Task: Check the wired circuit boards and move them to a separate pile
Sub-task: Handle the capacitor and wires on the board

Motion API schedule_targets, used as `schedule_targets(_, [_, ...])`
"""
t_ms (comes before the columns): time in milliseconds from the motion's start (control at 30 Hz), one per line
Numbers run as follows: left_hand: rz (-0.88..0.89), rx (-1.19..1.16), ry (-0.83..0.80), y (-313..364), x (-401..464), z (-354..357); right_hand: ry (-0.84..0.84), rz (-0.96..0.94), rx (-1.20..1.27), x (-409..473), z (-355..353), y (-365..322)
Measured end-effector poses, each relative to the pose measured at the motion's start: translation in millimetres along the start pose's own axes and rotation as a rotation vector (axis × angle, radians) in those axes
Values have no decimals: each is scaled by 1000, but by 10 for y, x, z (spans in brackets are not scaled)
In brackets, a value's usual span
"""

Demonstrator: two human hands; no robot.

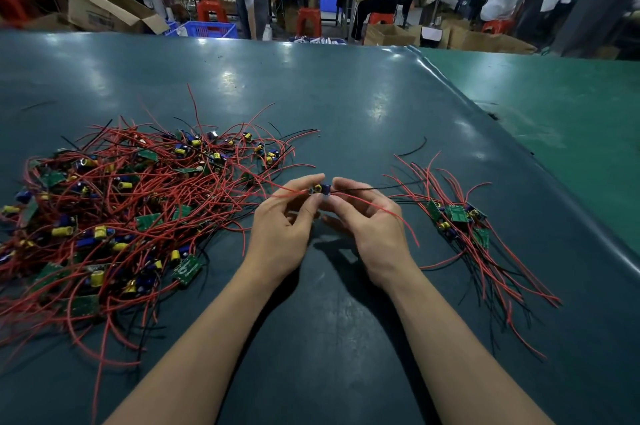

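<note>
One small wired circuit board (321, 189) with blue and yellow parts is held above the table's middle. My left hand (284, 220) pinches its left end and my right hand (367, 220) pinches its right end. Red wires and a black wire trail from it to both sides. A big tangled pile of wired boards (114, 210) lies to the left of my hands. A smaller pile of wired boards (464, 227) lies to the right, its red and black wires fanned toward the near edge.
The dark green table mat (329, 106) stretches far ahead; a lighter green surface (561, 106) adjoins on the right. A loose black wire (414, 147) lies beyond the small pile. Past the far edge are people, cardboard boxes, red stools and blue crates.
</note>
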State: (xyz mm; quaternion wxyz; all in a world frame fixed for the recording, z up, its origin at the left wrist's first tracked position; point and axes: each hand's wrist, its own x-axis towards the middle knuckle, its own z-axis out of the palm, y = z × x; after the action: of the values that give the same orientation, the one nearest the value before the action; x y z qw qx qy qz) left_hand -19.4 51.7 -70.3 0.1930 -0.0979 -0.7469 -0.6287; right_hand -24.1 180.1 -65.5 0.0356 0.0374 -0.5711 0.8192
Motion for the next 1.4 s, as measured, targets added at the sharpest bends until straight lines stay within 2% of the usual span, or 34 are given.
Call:
schedule_targets(233, [-6, -85, -16, 9, 4, 4, 19, 1, 1, 18, -9, 15])
schedule_targets(367, [-91, -142, -12, 8, 9, -13, 127, 47, 77, 34, -1, -5])
schedule_targets(467, [-95, -132, -47, 19, -2, -3, 214, 10, 32, 41, -21, 9])
schedule_targets(667, [-104, -187, -31, 56, 26, -21, 87, -54, -187, 3, 13, 45])
schedule_targets(900, [-154, -194, -29, 56, 9, -22, 199, -55, -196, 3, -4, 4])
schedule_targets(1033, [-153, -182, -15, 76, -9, -15, 332, -84, -197, 40, -61, -18])
schedule_targets(1200, [-156, -175, -15, 102, -13, -34, 479, -109, -99, 89, -124, -48])
schedule_targets(1400, [-178, -187, -42, 106, -10, -33, 518, -54, 185, 161, -149, -86])
